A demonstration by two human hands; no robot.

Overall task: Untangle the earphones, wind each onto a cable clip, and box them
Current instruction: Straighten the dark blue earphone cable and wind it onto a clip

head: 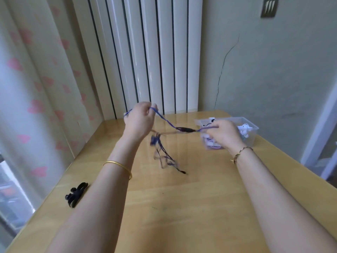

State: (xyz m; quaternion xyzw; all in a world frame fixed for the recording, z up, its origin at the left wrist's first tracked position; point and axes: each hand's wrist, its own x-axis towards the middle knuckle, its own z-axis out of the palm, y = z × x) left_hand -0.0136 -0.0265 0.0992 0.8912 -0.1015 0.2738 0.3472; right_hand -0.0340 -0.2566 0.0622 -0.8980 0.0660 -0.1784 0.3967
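A blue-purple braided earphone cable [167, 123] stretches between my two raised hands above the wooden table [182, 207]. My left hand [139, 119] pinches one end high up. My right hand [225, 134] grips the other end, just past the dark inline remote [184, 130]. The rest of the cable hangs below in a blurred tangle [164, 156], its plug end near the tabletop. A clear plastic box [252, 127] holding white earphones [245, 129] stands behind my right hand. Black cable clips [75, 194] lie at the table's left edge.
White vertical panels [145, 52] and a curtain with pink hearts [32, 88] rise behind the table's far and left edges. A cracked wall [264, 70] is at the right. Bracelets sit on both wrists.
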